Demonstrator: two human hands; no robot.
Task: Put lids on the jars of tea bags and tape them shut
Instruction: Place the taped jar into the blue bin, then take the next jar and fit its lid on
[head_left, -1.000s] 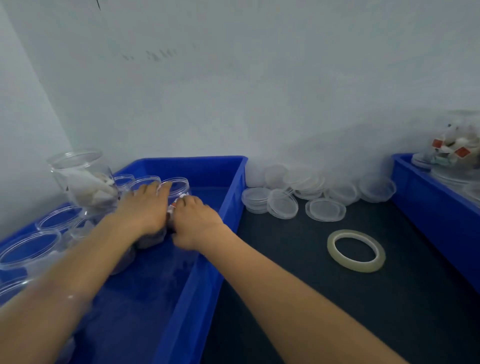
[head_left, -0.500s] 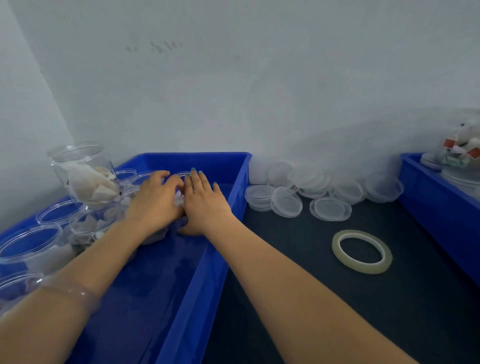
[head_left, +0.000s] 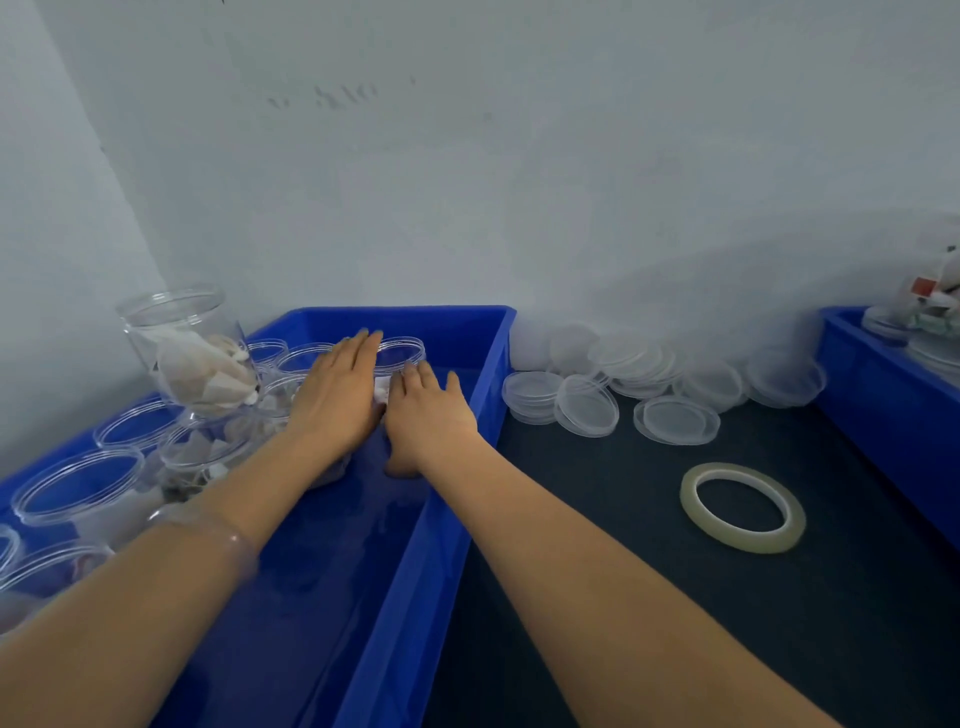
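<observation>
Both hands are reaching into the big blue plastic bin (head_left: 467, 441). My left hand (head_left: 337, 395) is lying flat with its fingers straight, spread over the open tops of the jars near the bin's far end. My right hand (head_left: 428, 415) is also lying open just beside it, fingertips touching the side of one clear round plastic jar (head_left: 402, 353) that is standing upright near the bin's far wall, its mouth uncovered. I cannot tell how my right thumb is sitting, as it is partly hidden below the palm. More open clear jars (head_left: 78, 483) are crowding the bin's left side, and one tall jar of pale tea bags (head_left: 192, 358) is perching tilted on top of them. Outside the bin's right wall, on the dark table (head_left: 597, 519), clear round plastic lids (head_left: 675, 421) are lying heaped along the white wall (head_left: 519, 182), and a ring of clear tape (head_left: 743, 506) is lying flat farther right of the bin, nearer to me than the lids.
</observation>
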